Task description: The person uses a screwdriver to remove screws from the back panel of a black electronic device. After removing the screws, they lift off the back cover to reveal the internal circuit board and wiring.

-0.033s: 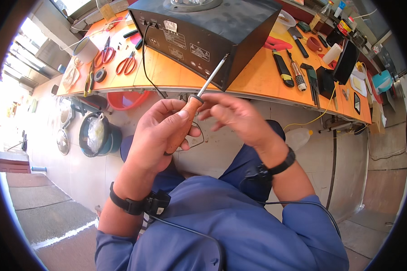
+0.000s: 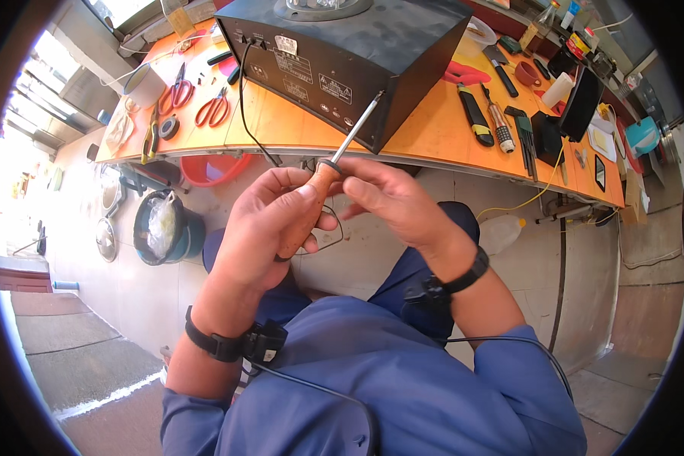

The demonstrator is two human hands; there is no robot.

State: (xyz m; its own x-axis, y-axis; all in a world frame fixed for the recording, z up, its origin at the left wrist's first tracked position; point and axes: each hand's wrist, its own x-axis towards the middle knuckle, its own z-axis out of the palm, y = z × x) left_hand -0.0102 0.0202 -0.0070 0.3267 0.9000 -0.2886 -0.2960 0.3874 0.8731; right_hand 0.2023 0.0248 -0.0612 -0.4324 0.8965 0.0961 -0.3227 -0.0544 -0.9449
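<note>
Left hand (image 2: pixel 260 220) grips a screwdriver (image 2: pixel 324 181), right hand (image 2: pixel 406 205) loosely spread, near an orange table (image 2: pixel 425 135) over tiled floor (image 2: pixel 167 292).

No wording can be read. The back panel (image 2: pixel 309 85) of the black appliance (image 2: pixel 349 64) bears a white sticker (image 2: pixel 286 44), a framed warning label (image 2: pixel 334 89) with triangle signs, other white print (image 2: pixel 293 68) and small round marks (image 2: pixel 338 114), all too small.

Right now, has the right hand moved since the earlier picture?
Yes, slightly: the right hand has shifted to the left, toward the screwdriver, judged against the black box, which sits in the same place in the view.
</note>
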